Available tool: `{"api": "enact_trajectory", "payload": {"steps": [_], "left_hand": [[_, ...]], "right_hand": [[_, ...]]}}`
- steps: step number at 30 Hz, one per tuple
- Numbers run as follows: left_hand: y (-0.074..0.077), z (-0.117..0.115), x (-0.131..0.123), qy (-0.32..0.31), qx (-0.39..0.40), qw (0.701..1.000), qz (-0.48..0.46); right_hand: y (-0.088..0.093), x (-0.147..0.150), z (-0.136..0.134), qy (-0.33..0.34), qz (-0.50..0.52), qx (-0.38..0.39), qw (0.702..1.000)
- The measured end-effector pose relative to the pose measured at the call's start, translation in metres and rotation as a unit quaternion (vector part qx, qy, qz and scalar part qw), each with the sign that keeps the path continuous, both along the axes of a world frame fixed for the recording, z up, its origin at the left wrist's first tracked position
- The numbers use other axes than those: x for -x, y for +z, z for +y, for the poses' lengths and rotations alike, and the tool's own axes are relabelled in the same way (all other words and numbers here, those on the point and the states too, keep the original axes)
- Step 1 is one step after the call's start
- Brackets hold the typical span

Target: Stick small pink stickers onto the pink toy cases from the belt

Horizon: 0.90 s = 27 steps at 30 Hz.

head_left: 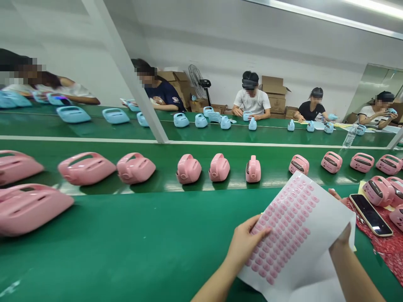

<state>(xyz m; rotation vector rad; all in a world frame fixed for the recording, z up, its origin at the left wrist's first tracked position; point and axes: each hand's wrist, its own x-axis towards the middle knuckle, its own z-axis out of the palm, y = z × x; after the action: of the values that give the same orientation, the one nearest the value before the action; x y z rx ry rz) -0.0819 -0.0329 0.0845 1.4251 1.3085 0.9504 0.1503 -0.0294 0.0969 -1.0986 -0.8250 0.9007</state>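
Note:
A white sheet (pixel 317 226) bearing rows of small pink stickers is held up over the green table. My left hand (pixel 247 241) pinches its left edge, thumb on the front face. At the right side my right hand (pixel 343 235) is partly behind the paper, with some fingertips showing past its upper right edge; what its hidden fingers do there is not clear. Another white part of the paper hangs below. Just beyond the sheet stands a pink device (pixel 298 164) with a handle, one of several in a row.
Pink devices (pixel 86 168) line the green belt, with a larger-looking one (pixel 34 209) at left. A phone (pixel 370 214) lies on red wrap (pixel 388 247) at right. Across, several people handle blue devices (pixel 181 120) near a bottle (pixel 350 136). A white post (pixel 126 69) slants at left.

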Motion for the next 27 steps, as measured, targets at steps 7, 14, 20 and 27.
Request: {"api": "enact_trajectory", "payload": {"steps": [7, 14, 20, 27], "left_hand": [[0.049, 0.070, 0.059, -0.155, 0.020, 0.978, 0.137], [0.028, 0.090, 0.075, -0.247, 0.094, 0.951, 0.162], [-0.002, 0.091, 0.066, -0.267, 0.112, 0.925, 0.245], [-0.017, 0.091, 0.034, -0.169, 0.033, 0.939, 0.297]], "right_hand": [[0.026, -0.024, 0.037, 0.114, -0.097, -0.044, 0.988], [-0.017, 0.006, 0.051, 0.298, -0.242, 0.044, 0.922], [-0.056, 0.021, 0.055, 0.245, -0.225, 0.098, 0.938], [-0.089, 0.020, 0.066, 0.178, -0.216, 0.116, 0.953]]}}
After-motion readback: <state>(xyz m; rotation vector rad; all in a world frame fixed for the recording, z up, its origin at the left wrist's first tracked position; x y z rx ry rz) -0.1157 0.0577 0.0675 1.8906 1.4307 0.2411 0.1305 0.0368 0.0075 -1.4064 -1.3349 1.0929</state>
